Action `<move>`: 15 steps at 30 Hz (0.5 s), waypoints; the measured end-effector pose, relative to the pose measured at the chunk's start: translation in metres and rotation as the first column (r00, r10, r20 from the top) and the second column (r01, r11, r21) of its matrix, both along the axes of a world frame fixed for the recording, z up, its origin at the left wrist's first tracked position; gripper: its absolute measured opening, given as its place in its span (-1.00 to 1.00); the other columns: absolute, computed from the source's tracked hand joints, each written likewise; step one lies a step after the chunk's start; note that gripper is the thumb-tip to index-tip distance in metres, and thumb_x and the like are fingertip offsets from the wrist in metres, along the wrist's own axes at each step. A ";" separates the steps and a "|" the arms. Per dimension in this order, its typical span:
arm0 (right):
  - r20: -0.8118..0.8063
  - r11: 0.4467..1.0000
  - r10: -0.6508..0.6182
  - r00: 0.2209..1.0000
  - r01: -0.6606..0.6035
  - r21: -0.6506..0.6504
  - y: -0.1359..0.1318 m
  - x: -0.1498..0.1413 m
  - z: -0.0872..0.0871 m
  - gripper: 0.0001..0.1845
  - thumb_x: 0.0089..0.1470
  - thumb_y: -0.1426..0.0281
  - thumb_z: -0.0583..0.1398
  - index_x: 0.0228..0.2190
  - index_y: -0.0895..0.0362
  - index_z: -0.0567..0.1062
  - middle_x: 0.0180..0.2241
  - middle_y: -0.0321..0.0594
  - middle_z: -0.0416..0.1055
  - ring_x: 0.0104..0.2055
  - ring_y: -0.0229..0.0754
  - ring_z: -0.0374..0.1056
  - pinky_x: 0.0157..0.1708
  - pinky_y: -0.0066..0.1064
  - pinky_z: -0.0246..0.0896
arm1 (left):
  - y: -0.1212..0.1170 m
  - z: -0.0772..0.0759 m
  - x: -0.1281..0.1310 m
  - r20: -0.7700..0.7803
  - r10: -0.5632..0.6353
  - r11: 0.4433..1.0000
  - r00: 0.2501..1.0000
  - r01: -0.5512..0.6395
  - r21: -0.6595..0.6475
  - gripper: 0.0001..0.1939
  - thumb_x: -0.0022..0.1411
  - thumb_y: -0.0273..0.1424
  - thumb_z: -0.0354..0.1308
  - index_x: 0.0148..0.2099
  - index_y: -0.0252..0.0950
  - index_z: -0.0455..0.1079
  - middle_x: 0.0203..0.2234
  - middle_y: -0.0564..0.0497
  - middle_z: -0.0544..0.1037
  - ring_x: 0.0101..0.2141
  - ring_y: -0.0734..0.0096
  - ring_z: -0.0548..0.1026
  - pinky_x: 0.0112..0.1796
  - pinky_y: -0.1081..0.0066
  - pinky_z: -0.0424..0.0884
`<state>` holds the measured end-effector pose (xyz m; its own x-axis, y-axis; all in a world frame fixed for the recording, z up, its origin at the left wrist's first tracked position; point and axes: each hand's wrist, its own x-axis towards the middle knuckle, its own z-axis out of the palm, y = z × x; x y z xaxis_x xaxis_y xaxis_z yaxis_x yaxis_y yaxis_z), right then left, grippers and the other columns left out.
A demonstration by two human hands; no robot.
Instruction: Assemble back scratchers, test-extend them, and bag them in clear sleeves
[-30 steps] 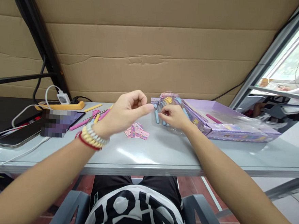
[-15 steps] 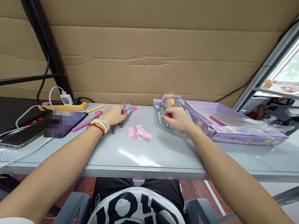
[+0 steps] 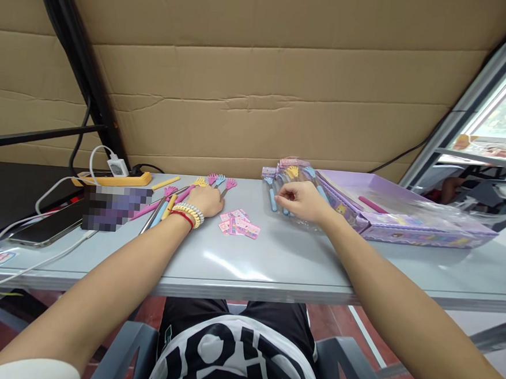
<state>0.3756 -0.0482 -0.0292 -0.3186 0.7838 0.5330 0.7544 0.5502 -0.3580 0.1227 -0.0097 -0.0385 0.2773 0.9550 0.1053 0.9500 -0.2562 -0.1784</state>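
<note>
My left hand [image 3: 206, 201] lies over a row of small hand-shaped back scratchers [image 3: 231, 183], its fingers curled down around their metal rods. Pink, blue and yellow heads poke out beyond the knuckles, while coloured handles stick out near the wrist. My right hand [image 3: 301, 198] is closed in a pinch above a clear plastic bag [image 3: 305, 221] of blue and yellow back scratchers; whatever is between the fingertips is hidden. A blue back scratcher [image 3: 271, 195] shows at the bag's left edge. Between the hands lie pink printed cards [image 3: 239, 223] in a loose pile.
On the right stands an open purple box [image 3: 406, 235] with clear plastic and a magenta stick [image 3: 372, 205]. Phones [image 3: 46, 224], white cables and a yellow power strip [image 3: 141, 179] occupy the left. Cardboard [image 3: 258, 115] walls the back. Part of another person shows far right.
My left hand has shifted right and toward me over the back scratchers, uncovering yellow heads and more handles on its left. My right hand stays at the plastic bag.
</note>
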 end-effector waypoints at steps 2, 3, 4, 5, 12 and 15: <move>-0.001 1.000 0.001 1.000 -0.001 -0.006 -0.001 -0.001 0.001 -0.83 -0.11 0.36 0.13 -0.62 0.17 0.42 -0.65 -0.30 0.33 -0.57 -0.32 0.18 -0.52 -0.47 0.03 | -0.001 0.001 0.001 -0.025 -0.001 1.000 1.000 0.000 -0.018 -0.57 0.27 -0.26 -0.20 -0.12 -0.36 0.45 -0.17 -0.29 0.53 -0.13 0.01 0.50 -0.18 0.17 0.36; -0.002 1.000 0.002 1.000 -0.002 -0.006 -0.001 -0.001 0.001 -0.84 -0.11 0.37 0.13 -0.62 0.17 0.42 -0.65 -0.30 0.33 -0.57 -0.32 0.18 -0.52 -0.47 0.03 | -0.001 0.001 0.002 -0.031 -0.005 1.000 1.000 0.005 -0.016 -0.57 0.28 -0.28 -0.20 -0.12 -0.37 0.45 -0.17 -0.30 0.53 -0.13 0.01 0.50 -0.18 0.18 0.36; -0.002 1.000 0.003 1.000 -0.003 -0.003 -0.001 -0.001 0.002 -0.84 -0.11 0.37 0.13 -0.62 0.17 0.42 -0.65 -0.29 0.33 -0.57 -0.31 0.18 -0.52 -0.46 0.03 | -0.002 0.001 0.002 -0.027 -0.016 1.000 0.999 0.016 -0.004 -0.57 0.29 -0.29 -0.21 -0.13 -0.39 0.44 -0.18 -0.31 0.53 -0.14 0.01 0.50 -0.19 0.18 0.36; -0.002 1.000 0.002 1.000 -0.002 0.003 -0.002 -0.001 0.002 -0.84 -0.11 0.37 0.13 -0.62 0.17 0.42 -0.65 -0.29 0.33 -0.57 -0.31 0.18 -0.52 -0.46 0.03 | -0.003 0.001 0.003 -0.017 -0.032 0.999 0.999 0.032 0.014 -0.56 0.30 -0.29 -0.22 -0.12 -0.41 0.44 -0.19 -0.32 0.53 -0.14 0.01 0.50 -0.19 0.18 0.36; -0.076 0.985 -0.045 0.996 0.057 0.166 0.005 0.003 0.000 -0.80 -0.07 0.32 0.17 -0.42 0.20 0.49 -0.51 -0.21 0.40 -0.51 -0.28 0.20 -0.48 -0.44 0.10 | -0.006 0.004 -0.004 0.037 -0.219 0.951 0.975 0.204 0.232 -0.63 0.34 -0.27 -0.20 -0.12 -0.38 0.35 -0.20 -0.23 0.51 -0.20 0.06 0.49 -0.25 0.22 0.32; -0.130 0.951 -0.074 0.989 0.109 0.289 0.008 0.007 0.000 -0.67 -0.05 0.23 0.21 -0.28 0.21 0.49 -0.35 -0.12 0.44 -0.43 -0.22 0.25 -0.38 -0.37 0.18 | -0.006 0.005 -0.006 0.034 -0.309 0.906 0.950 0.283 0.314 -0.71 0.36 -0.30 -0.17 -0.16 -0.33 0.32 -0.26 -0.15 0.51 -0.25 0.13 0.49 -0.31 0.26 0.28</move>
